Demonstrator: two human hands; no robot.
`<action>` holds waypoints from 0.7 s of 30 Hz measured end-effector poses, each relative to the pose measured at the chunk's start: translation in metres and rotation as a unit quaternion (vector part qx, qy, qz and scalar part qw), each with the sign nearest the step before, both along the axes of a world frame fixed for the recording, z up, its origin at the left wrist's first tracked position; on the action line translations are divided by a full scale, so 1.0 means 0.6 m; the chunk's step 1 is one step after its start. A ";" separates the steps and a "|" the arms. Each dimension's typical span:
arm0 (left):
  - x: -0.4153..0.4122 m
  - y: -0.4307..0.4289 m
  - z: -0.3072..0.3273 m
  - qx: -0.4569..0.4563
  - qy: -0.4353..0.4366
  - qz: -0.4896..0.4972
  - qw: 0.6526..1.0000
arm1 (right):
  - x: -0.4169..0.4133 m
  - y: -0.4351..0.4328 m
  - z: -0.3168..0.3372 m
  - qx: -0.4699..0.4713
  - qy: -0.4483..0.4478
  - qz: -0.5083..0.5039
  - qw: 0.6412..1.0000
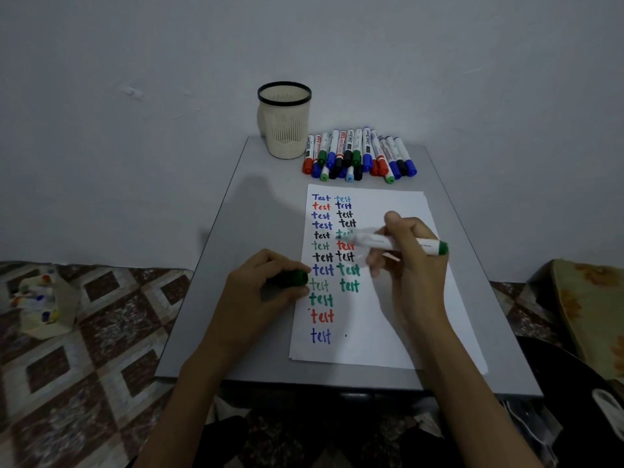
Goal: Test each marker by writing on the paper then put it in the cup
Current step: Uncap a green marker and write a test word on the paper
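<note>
Grey table (256,204) is set against a plain grey wall (135,62). Diamond-pattern floor (101,349) is seen at L w/ colour-smudged white box (44,302); yellow floral fabric (591,309) at R.

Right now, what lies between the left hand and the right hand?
In the head view, only the paper, partly written on, lies between the left hand and the right hand.
</note>
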State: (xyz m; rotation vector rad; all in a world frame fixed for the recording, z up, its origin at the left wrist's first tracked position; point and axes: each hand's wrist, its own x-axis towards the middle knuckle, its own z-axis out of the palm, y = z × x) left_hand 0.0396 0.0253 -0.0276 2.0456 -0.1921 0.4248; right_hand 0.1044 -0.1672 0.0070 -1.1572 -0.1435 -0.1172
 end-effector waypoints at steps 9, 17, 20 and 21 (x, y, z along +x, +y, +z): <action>-0.006 -0.006 0.003 -0.062 0.012 0.007 0.998 | -0.020 0.018 -0.020 0.016 0.059 0.067 0.996; -0.009 -0.005 0.005 -0.018 -0.025 -0.011 0.999 | -0.038 0.032 -0.028 -0.010 0.059 0.095 0.994; -0.013 -0.002 0.007 0.006 -0.047 0.006 0.999 | -0.041 0.037 -0.028 -0.037 0.048 0.118 0.991; -0.014 -0.001 0.008 0.015 -0.053 0.009 0.998 | -0.041 0.037 -0.028 -0.041 0.045 0.122 0.991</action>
